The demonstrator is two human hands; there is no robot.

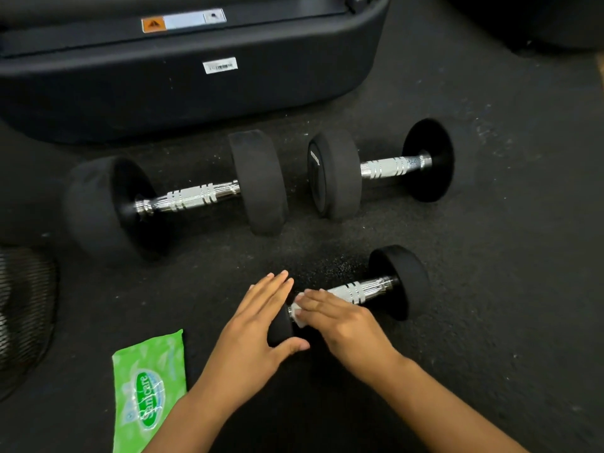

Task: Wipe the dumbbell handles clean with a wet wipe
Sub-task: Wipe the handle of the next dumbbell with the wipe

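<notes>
Three dumbbells are lying on the dark speckled rubber floor (pixel 490 289). The small dumbbell (pixel 392 282) is sitting nearest the person, its chrome handle (pixel 356 291) running up and to the right toward the one black end weight in full view; the near end weight is largely covered by the left hand.

The left hand (pixel 261 322) is resting over that near end weight, fingers straight and close together across its top, thumb (pixel 291 346) hooking under the lower edge. The right hand (pixel 340 318) is lying flat along the near part of the handle, fingers extended and together, pressing a white wet wipe (pixel 299 313) against the metal just beside the end weight. Only a small corner of the wipe is showing below the fingertips (how far it wraps round the handle cannot be told).

Beyond, the large dumbbell (pixel 176 197) is lying to the left and the medium dumbbell (pixel 379 168) to the right, almost end to end, near each other but apart; both handles are bare.

A green wipes packet (pixel 147 380) is lying flat on the floor to the left of the left forearm. A black machine base (pixel 196 86) bearing a white barcode label and an orange warning sticker is standing behind the dumbbells. A dark mesh object (pixel 23 308) is showing at the left edge.
</notes>
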